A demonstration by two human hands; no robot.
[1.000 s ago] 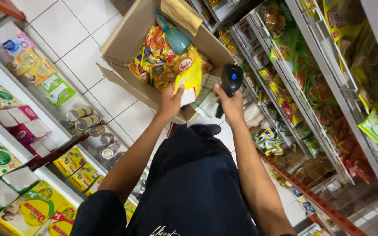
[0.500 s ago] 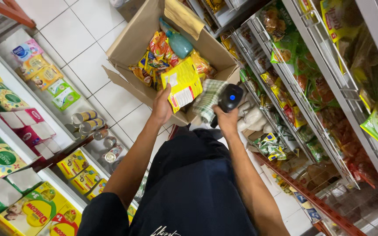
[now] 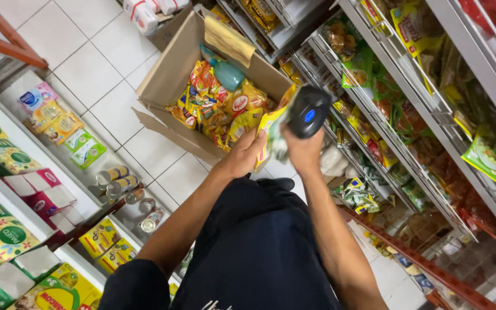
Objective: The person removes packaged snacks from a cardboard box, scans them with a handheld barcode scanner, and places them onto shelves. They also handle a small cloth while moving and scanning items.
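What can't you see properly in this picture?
- Yellow packet, head view: its face is turned edge-on and partly behind the left hand.
- Black scanner: its handle is hidden inside the right hand.
- Cardboard box: its bottom is buried under snack packets.
- The person's feet: hidden by their own dark clothing.

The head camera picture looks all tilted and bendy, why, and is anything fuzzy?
Head view: the wide lens bends the wire shelves and slants the floor tiles. Bright, even shop light with only soft shadows. The yellow packet in the left hand is smeared with motion blur; the black scanner in the right hand looks sharper.
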